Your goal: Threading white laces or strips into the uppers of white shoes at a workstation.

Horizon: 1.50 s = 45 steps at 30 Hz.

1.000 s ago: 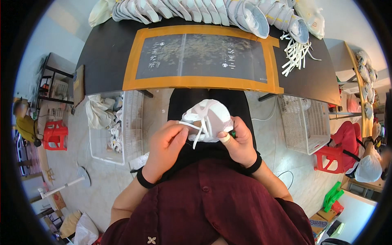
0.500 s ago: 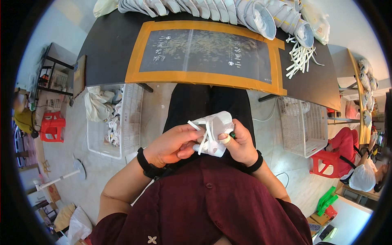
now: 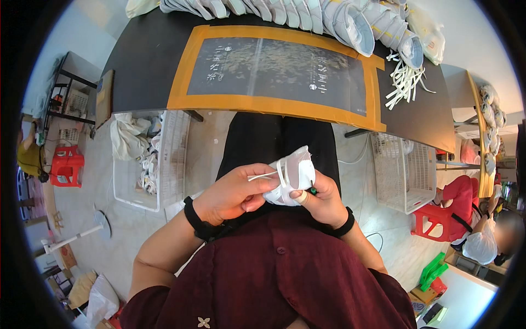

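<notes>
Above my lap is a small white shoe upper (image 3: 300,169) with a thin strap (image 3: 262,176) across it. My right hand (image 3: 327,204) is closed around its right side, with the thumb, which has a pale wrap, pressed on its lower edge. Between those fingers shows a small green piece (image 3: 313,191), perhaps a tool's handle; the rest of it is hidden. My left hand (image 3: 233,191) is closed at the other side of the upper, its thumb and fingers by the strap's loose end, which points left. What the lower left fingers touch is hidden.
A dark table (image 3: 139,66) stands ahead, bearing an orange-taped panel (image 3: 183,71), stacked shoe uppers (image 3: 350,27) and loose white straps (image 3: 405,82). White crates (image 3: 174,164) stand below on both sides. At right, a person sits on a red stool (image 3: 430,222).
The shoe upper has turned and tilted in my hands, so more of its smooth white side shows. My left hand has risen slightly, and the strap end now points left.
</notes>
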{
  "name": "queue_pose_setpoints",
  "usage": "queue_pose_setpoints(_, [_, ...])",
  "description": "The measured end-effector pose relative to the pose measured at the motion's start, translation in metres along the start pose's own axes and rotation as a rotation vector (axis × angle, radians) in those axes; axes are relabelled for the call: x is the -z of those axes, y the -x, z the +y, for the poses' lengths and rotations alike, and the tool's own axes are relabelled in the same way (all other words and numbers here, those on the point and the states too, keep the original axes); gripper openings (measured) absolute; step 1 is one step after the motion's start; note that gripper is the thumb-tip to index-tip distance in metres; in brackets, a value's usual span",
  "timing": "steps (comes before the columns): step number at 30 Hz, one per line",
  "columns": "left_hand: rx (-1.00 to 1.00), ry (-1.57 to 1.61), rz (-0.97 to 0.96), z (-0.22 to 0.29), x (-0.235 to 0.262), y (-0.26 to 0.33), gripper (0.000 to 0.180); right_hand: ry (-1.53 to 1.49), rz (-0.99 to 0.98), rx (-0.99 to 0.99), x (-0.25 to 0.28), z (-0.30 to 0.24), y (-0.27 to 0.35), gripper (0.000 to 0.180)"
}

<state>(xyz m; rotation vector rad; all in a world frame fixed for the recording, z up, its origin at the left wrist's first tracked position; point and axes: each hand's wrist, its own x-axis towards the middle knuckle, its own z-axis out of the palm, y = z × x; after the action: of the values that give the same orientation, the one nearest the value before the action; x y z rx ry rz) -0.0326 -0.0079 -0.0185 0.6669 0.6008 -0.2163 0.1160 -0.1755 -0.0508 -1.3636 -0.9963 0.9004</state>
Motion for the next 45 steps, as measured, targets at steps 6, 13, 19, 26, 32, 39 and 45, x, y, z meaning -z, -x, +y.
queue_pose_setpoints(6, [-0.021, -0.102, -0.133, -0.009, 0.009, -0.006, 0.017, 0.017, -0.110, 0.096, 0.004, 0.002, 0.001, 0.022])
queue_pose_setpoints(13, [-0.168, -0.060, -0.015, -0.017, 0.004, -0.008, 0.009, -0.013, -0.137, 0.081, 0.008, 0.003, 0.002, 0.020])
queue_pose_setpoints(19, [-0.342, -0.353, 0.122, -0.022, -0.008, -0.004, 0.008, 0.021, -0.188, 0.040, 0.005, 0.004, 0.007, 0.021])
queue_pose_setpoints(26, [-0.410, -0.223, 0.255, -0.046, -0.004, -0.016, 0.006, 0.013, -0.239, 0.015, -0.001, 0.006, 0.008, 0.020])
queue_pose_setpoints(32, [-0.385, -0.298, 0.170, -0.034, -0.010, -0.010, 0.008, -0.078, -0.189, -0.045, 0.002, 0.010, 0.014, 0.021])
queue_pose_setpoints(39, [-0.790, -0.189, 0.455, -0.039, 0.018, -0.002, 0.025, -0.099, -0.081, 0.001, 0.016, 0.004, 0.019, 0.024])
queue_pose_setpoints(45, [-0.206, 0.249, -0.090, -0.017, 0.037, -0.009, 0.035, -0.324, -0.182, 0.023, 0.023, 0.006, 0.021, 0.024])
